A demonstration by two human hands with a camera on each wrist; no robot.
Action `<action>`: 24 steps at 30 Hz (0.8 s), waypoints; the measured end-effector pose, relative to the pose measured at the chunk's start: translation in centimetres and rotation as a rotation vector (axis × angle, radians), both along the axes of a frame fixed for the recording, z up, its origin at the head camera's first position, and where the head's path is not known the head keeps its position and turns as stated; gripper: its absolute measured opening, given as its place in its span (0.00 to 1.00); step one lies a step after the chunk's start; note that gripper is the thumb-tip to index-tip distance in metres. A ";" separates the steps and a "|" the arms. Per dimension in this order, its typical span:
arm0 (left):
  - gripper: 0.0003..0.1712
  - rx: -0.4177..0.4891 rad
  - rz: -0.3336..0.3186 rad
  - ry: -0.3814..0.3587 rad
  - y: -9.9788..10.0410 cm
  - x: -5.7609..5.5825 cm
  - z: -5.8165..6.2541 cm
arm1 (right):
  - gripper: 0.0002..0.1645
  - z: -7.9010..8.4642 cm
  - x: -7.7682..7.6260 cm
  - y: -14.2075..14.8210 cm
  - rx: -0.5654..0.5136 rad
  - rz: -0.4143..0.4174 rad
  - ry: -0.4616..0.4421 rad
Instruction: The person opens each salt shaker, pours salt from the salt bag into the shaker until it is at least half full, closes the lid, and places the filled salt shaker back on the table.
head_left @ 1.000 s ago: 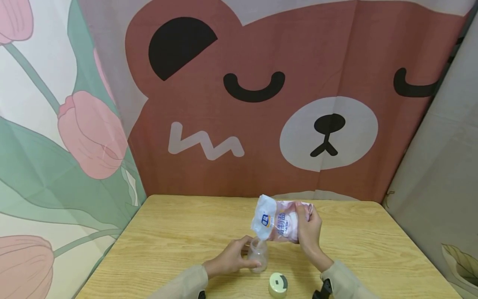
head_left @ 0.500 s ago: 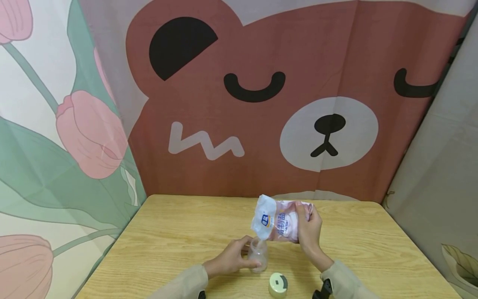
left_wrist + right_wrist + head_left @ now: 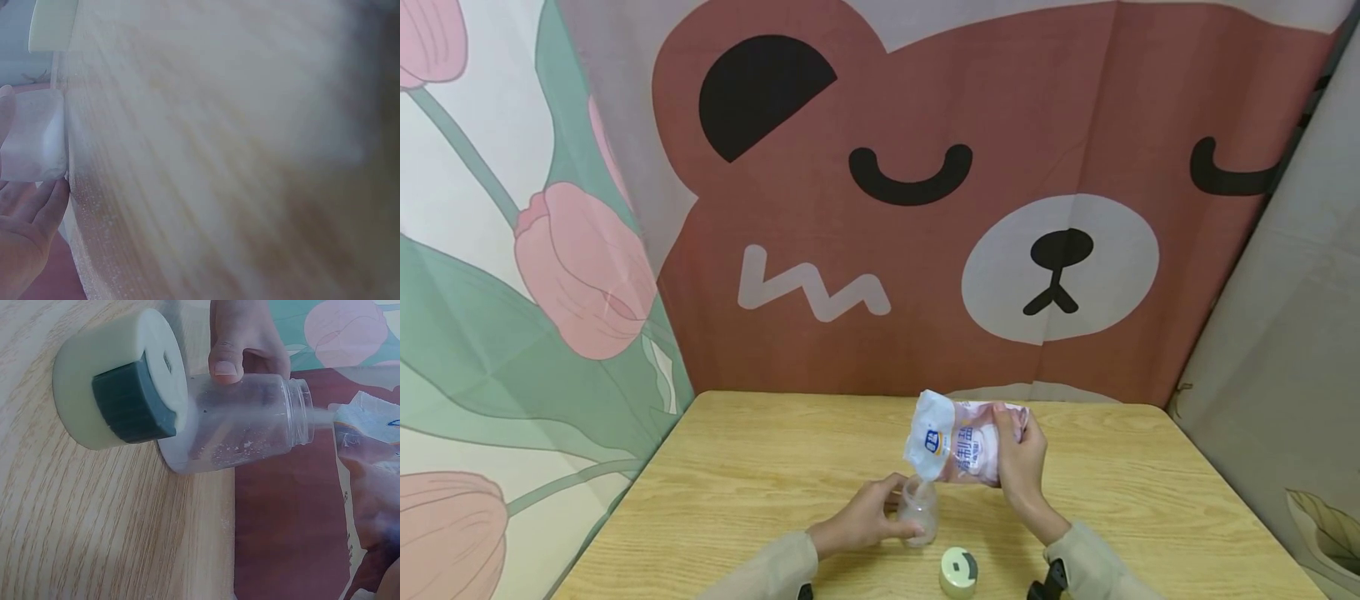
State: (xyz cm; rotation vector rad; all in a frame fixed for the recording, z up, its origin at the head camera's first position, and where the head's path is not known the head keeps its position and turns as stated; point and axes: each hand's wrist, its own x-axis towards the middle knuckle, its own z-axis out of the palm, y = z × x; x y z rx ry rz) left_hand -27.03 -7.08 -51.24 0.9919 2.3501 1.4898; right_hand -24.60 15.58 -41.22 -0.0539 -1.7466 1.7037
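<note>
My left hand point(image 3: 859, 518) holds a small clear jar point(image 3: 919, 521) upright on the table, thumb on the near side and fingers around the far side. White salt lies in its bottom in the left wrist view. From the right, my right hand point(image 3: 1024, 462) grips a pink and white salt bag point(image 3: 958, 446), tilted with its torn mouth over the jar's opening. In the right wrist view, a stream of salt point(image 3: 322, 417) runs from the bag into the threaded neck. Some grains cling to the jar's inner wall.
A pale yellow lid point(image 3: 958, 572) with a dark green flap stands on the table just in front of the jar. The wooden table point(image 3: 760, 450) ends at a bear-print curtain point(image 3: 820, 350). Side curtains flank it.
</note>
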 end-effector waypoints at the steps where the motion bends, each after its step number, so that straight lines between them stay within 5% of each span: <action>1: 0.28 -0.001 0.001 -0.002 0.0 0.0 0.0 | 0.17 0.0 0.0 0.0 -0.001 0.001 -0.001; 24: 0.29 -0.032 0.015 0.017 0.1 0.2 0.3 | 0.17 0.3 0.0 0.1 0.021 0.009 0.041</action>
